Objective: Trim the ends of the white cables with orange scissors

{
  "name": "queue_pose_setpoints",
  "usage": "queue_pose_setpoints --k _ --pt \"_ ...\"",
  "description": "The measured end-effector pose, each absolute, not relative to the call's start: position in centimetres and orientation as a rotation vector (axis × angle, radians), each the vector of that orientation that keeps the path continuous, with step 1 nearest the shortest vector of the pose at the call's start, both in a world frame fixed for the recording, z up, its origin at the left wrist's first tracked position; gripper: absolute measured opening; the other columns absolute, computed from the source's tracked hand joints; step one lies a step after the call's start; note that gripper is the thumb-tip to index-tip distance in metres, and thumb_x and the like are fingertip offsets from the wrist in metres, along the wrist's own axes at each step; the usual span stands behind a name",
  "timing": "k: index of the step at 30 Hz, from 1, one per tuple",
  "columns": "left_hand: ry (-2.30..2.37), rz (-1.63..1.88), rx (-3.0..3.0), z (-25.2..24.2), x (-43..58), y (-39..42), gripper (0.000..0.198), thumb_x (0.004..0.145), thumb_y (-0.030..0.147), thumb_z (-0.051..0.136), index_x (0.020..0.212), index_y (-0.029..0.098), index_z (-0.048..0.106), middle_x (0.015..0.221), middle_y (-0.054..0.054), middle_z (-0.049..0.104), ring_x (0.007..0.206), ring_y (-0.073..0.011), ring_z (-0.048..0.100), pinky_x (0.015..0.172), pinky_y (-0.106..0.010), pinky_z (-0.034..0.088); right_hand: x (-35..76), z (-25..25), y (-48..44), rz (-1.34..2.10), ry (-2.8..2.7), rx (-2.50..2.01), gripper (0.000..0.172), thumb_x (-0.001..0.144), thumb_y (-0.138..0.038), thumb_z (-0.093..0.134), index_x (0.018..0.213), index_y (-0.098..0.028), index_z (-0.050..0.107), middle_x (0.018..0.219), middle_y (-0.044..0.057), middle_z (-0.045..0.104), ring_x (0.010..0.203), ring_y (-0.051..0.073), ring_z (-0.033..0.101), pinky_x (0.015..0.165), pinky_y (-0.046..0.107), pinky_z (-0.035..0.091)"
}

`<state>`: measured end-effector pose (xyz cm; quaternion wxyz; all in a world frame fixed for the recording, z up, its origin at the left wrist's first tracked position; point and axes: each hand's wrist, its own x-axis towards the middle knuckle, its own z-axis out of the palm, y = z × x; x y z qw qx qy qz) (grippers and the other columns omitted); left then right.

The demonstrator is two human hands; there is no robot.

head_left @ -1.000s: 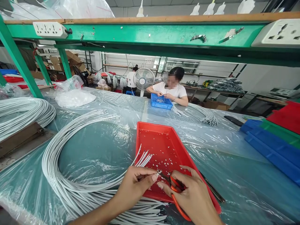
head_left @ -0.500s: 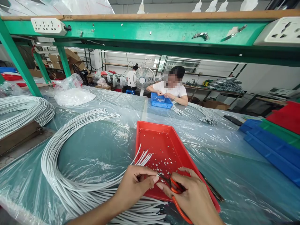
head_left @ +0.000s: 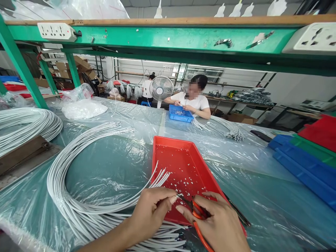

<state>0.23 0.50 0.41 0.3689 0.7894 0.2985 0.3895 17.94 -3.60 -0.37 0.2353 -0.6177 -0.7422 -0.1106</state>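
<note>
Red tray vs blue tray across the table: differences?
The red tray sits near, under the left hand and right hand, which holds orange-handled cutters; the blue tray sits far, under a co-worker's hands. White cable ends overlap the red tray's left rim; the blue tray's cables lie beside it. Both hold small pale scraps.

glossy red plastic tray, crinkled clear plastic sheet.

Bare plastic sheet lies open right of the red tray. White cables crowd the left, and stacked bins block the far right.
</note>
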Motion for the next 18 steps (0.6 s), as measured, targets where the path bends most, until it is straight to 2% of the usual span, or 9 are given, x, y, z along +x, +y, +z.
queue_pose_setpoints --k 3,6,10,12,16,18 --pt "0.734 0.897 1.850 0.7 0.3 0.7 0.034 0.088 0.026 0.041 0.066 0.011 0.063 0.055 -0.001 0.058 0.053 -0.0109 0.049 0.050 -0.020 0.037 17.9 -0.3 -3.6 -0.325 -2.038 -1.704 0.044 0.074 -0.045 0.053 0.051 -0.019 0.025 0.044 -0.005 0.028 0.048 0.012 0.040 0.054 0.024 0.037" --pt "0.807 1.042 1.874 -0.1 0.4 0.7 0.022 0.084 0.023 0.050 0.075 0.012 0.066 0.064 -0.005 0.067 0.059 -0.0135 0.057 0.054 -0.021 0.042 17.8 -0.8 -3.5 -0.122 -2.031 -1.745 0.046 0.073 -0.046 0.054 0.051 -0.019 0.024 0.046 -0.005 0.030 0.048 0.011 0.038 0.046 0.020 0.032" --pt "0.819 1.392 2.405 -1.3 0.3 0.5 0.015 0.080 0.011 0.051 0.085 0.010 0.065 0.068 -0.008 0.070 0.057 -0.0166 0.062 0.053 -0.025 0.042 17.8 -1.6 -3.2 0.283 -2.043 -1.773 0.049 0.075 -0.047 0.052 0.053 -0.020 0.017 0.050 -0.006 0.020 0.046 0.009 0.025 0.039 0.019 0.022" --pt "0.801 1.470 2.611 -1.4 0.1 0.4 0.016 0.080 0.008 0.050 0.088 0.009 0.064 0.071 -0.009 0.071 0.056 -0.0178 0.063 0.050 -0.026 0.040 17.7 -1.6 -3.2 0.243 -2.029 -1.785 0.049 0.074 -0.046 0.053 0.053 -0.020 0.018 0.051 -0.006 0.023 0.047 0.009 0.028 0.041 0.019 0.023" --pt "0.847 1.189 2.343 -0.4 0.1 0.2 0.021 0.085 0.014 0.043 0.083 0.013 0.064 0.064 -0.005 0.068 0.052 -0.0143 0.059 0.049 -0.024 0.039 17.7 -1.1 -3.2 -0.087 -1.994 -1.741 0.045 0.071 -0.041 0.057 0.051 -0.020 0.024 0.047 -0.005 0.031 0.051 0.012 0.039 0.056 0.023 0.037" --pt "0.820 1.010 2.044 0.1 0.2 0.1 0.029 0.088 0.019 0.038 0.076 0.014 0.064 0.062 -0.004 0.066 0.055 -0.0133 0.058 0.051 -0.021 0.040 17.7 -0.8 -3.2 -0.066 -1.984 -1.701 0.042 0.070 -0.039 0.059 0.050 -0.020 0.027 0.045 -0.006 0.030 0.051 0.012 0.038 0.058 0.024 0.040"
